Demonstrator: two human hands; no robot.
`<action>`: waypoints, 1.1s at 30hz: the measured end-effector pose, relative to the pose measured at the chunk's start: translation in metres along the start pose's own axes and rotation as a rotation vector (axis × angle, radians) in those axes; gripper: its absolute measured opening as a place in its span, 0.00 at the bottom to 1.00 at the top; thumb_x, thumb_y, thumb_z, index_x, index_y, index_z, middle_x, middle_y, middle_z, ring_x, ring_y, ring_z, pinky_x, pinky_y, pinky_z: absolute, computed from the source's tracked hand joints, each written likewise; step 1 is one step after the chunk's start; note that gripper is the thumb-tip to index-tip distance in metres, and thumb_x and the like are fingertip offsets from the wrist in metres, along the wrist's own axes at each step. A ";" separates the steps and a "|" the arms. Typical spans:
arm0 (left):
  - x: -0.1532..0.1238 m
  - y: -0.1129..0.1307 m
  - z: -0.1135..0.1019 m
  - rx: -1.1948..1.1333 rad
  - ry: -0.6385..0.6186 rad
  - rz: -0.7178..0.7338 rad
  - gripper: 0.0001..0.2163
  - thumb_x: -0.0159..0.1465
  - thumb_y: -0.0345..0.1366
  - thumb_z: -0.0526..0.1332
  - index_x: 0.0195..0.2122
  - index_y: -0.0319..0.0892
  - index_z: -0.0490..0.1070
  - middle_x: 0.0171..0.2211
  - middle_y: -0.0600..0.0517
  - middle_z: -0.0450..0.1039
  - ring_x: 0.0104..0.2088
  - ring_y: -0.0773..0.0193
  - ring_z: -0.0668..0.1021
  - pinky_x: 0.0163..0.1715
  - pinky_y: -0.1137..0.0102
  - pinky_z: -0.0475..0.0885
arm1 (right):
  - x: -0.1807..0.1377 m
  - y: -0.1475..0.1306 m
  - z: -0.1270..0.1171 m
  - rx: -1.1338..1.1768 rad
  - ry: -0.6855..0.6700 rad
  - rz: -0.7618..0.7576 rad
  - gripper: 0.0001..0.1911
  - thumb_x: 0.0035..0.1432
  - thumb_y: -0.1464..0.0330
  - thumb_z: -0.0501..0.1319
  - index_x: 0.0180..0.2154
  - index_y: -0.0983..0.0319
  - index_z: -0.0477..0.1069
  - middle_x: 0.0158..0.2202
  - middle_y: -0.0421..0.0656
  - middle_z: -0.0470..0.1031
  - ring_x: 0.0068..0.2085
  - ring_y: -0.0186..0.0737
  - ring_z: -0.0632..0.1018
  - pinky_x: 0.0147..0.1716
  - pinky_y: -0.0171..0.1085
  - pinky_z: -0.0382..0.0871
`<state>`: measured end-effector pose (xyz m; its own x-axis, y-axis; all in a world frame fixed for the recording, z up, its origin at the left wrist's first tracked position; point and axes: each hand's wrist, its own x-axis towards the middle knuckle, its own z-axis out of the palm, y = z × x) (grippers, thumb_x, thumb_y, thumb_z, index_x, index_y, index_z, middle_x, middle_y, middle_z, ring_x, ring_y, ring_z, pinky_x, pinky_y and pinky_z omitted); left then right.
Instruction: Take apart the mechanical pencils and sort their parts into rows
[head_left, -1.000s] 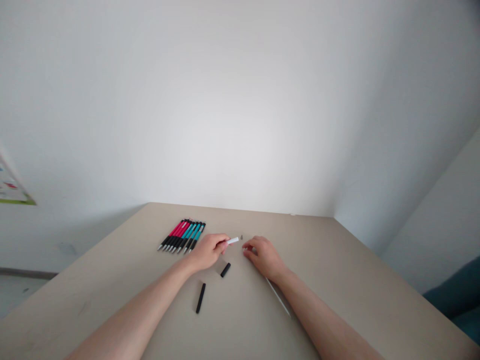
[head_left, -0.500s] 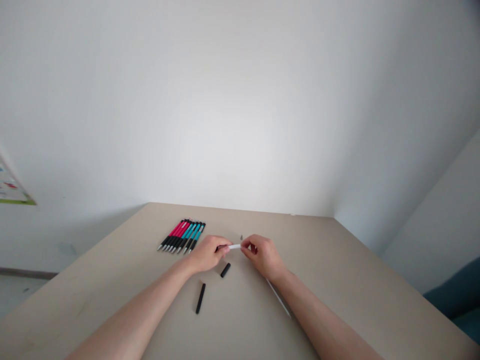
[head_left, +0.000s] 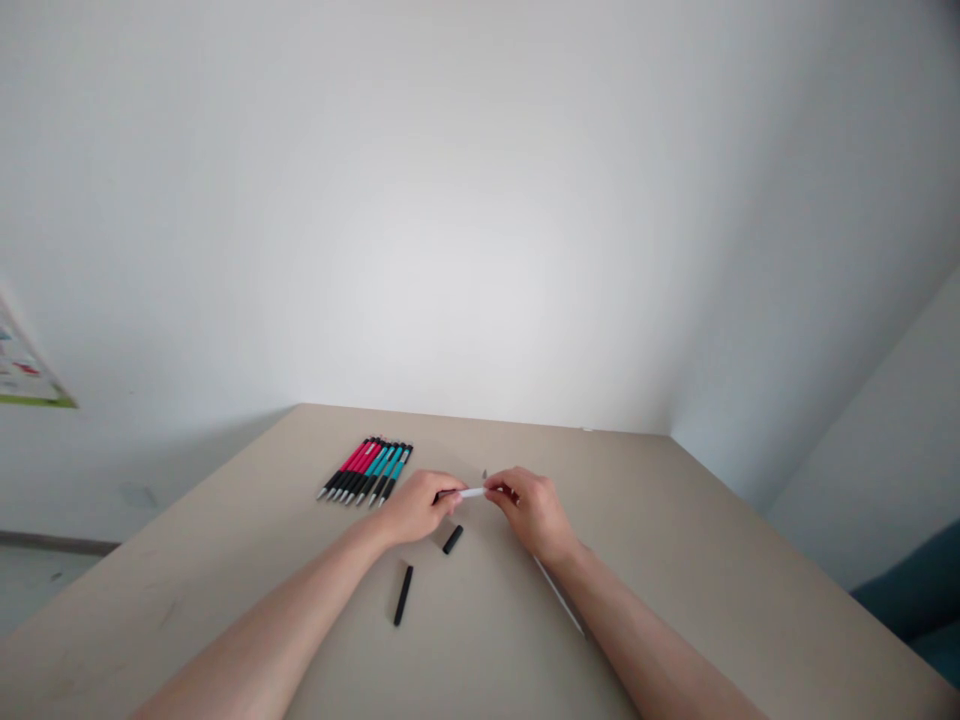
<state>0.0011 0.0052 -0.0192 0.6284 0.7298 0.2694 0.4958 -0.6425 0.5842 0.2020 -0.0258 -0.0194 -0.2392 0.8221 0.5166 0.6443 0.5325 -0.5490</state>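
Between my two hands runs a slim white pen barrel, roughly level above the table. My left hand pinches its left end, where a dark part shows at the fingers. At its right end, the fingertips of my right hand are closed on it. A short black tube lies just below my left fingers, and a longer black tube is nearer to me. Beside my right forearm rests a thin white rod, partly hidden by the wrist. A tiny grey tip sits just beyond the hands.
A row of several red and teal pens with black grips lies at the back left of the beige table. The white wall stands right behind the table. Something dark teal is beyond the right edge.
Almost nothing differs. The view has shifted very slightly, and both hands stay on the white barrel.
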 end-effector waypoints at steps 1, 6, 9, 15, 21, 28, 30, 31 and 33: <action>0.000 0.000 0.000 -0.005 -0.002 0.001 0.12 0.63 0.33 0.51 0.29 0.39 0.72 0.24 0.53 0.71 0.27 0.67 0.70 0.29 0.75 0.61 | 0.000 0.000 0.000 0.003 0.007 0.002 0.06 0.56 0.71 0.59 0.32 0.60 0.75 0.28 0.40 0.74 0.29 0.35 0.73 0.31 0.32 0.64; -0.001 0.000 0.000 -0.039 -0.007 -0.004 0.11 0.63 0.33 0.51 0.30 0.40 0.71 0.25 0.55 0.71 0.26 0.68 0.70 0.28 0.75 0.60 | 0.000 -0.002 -0.002 0.016 -0.007 -0.023 0.07 0.58 0.69 0.57 0.34 0.59 0.75 0.29 0.41 0.75 0.30 0.36 0.73 0.31 0.32 0.64; -0.001 0.000 0.000 -0.072 0.019 -0.006 0.11 0.65 0.35 0.50 0.30 0.40 0.69 0.24 0.55 0.69 0.25 0.68 0.69 0.27 0.75 0.60 | 0.000 -0.003 -0.006 -0.016 0.001 -0.038 0.10 0.60 0.68 0.55 0.39 0.58 0.74 0.32 0.42 0.76 0.33 0.37 0.74 0.35 0.33 0.65; 0.000 -0.001 -0.001 -0.300 0.190 0.079 0.08 0.68 0.39 0.46 0.37 0.41 0.59 0.30 0.51 0.71 0.28 0.67 0.72 0.33 0.72 0.65 | 0.003 0.008 -0.022 -0.312 -0.016 0.267 0.10 0.54 0.72 0.55 0.33 0.62 0.74 0.29 0.45 0.77 0.32 0.39 0.76 0.33 0.34 0.64; 0.001 -0.006 0.000 -0.266 0.295 0.117 0.13 0.68 0.37 0.45 0.52 0.41 0.57 0.32 0.52 0.68 0.27 0.69 0.69 0.31 0.73 0.65 | -0.005 0.005 -0.039 -0.474 -0.372 0.403 0.06 0.44 0.68 0.60 0.21 0.63 0.74 0.23 0.47 0.76 0.26 0.41 0.75 0.22 0.33 0.58; 0.000 0.003 -0.004 -0.110 0.226 0.064 0.12 0.67 0.38 0.49 0.41 0.41 0.69 0.33 0.51 0.71 0.31 0.66 0.71 0.32 0.75 0.65 | -0.014 -0.011 -0.043 -0.397 -0.580 0.195 0.08 0.40 0.74 0.57 0.21 0.62 0.74 0.21 0.44 0.75 0.21 0.34 0.71 0.19 0.31 0.53; -0.001 0.006 -0.005 -0.100 0.177 0.088 0.11 0.66 0.37 0.50 0.40 0.41 0.70 0.35 0.51 0.73 0.33 0.67 0.73 0.34 0.75 0.65 | -0.013 -0.016 -0.040 -0.328 -0.540 0.146 0.07 0.42 0.74 0.57 0.22 0.62 0.74 0.21 0.42 0.75 0.21 0.32 0.70 0.20 0.30 0.54; -0.001 0.008 -0.004 -0.094 0.149 0.106 0.10 0.66 0.37 0.51 0.39 0.41 0.71 0.35 0.51 0.73 0.33 0.67 0.73 0.34 0.76 0.65 | -0.012 -0.018 -0.038 -0.293 -0.505 0.123 0.06 0.43 0.73 0.57 0.23 0.62 0.73 0.22 0.41 0.75 0.22 0.32 0.70 0.21 0.30 0.54; -0.002 0.010 -0.004 -0.076 0.102 0.139 0.09 0.65 0.36 0.54 0.37 0.42 0.73 0.35 0.52 0.74 0.34 0.67 0.74 0.35 0.76 0.65 | -0.010 -0.022 -0.034 -0.235 -0.420 0.088 0.06 0.46 0.73 0.57 0.25 0.62 0.73 0.23 0.40 0.75 0.23 0.31 0.70 0.23 0.29 0.55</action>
<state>0.0025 -0.0017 -0.0108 0.6217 0.6577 0.4255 0.3593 -0.7221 0.5911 0.2148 -0.0523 0.0097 -0.4176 0.8980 0.1385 0.8101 0.4370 -0.3910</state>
